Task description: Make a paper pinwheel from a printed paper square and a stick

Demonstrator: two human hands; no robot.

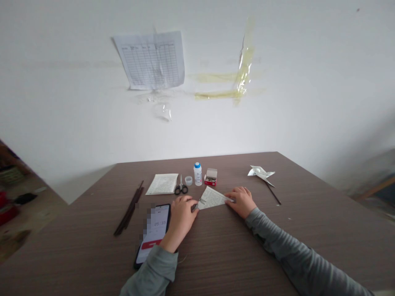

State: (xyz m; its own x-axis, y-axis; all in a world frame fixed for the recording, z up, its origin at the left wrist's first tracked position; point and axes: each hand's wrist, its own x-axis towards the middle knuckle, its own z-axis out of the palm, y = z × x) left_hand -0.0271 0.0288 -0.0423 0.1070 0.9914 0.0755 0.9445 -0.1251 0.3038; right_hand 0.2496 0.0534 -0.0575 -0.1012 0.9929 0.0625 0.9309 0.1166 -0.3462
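Paper triangle (212,198), printed, left hand (182,218), fingers curled at one tip, right hand (240,201), fingers lying flat on another

wood-grain table (247,246), folded printed paper (212,198), paper pinwheel (259,173), scissors (181,185), glue bottle (198,174), dark sticks (129,209), phone (152,234)

worn: one long-sleeved top (296,257), grey with a faint green cast, matt, soft knit by the look of it. left sleeve (151,273) appears paler under the room light, with loose, heavy folds near the hem. right sleeve (271,232) reads darker, closer to slate, rumpled along the forearm. both sleeves end at the wrist in plain, unfussy hems. left hand (182,218) and right hand (242,201) bare, ungloved; fingernails too small to record in detail.
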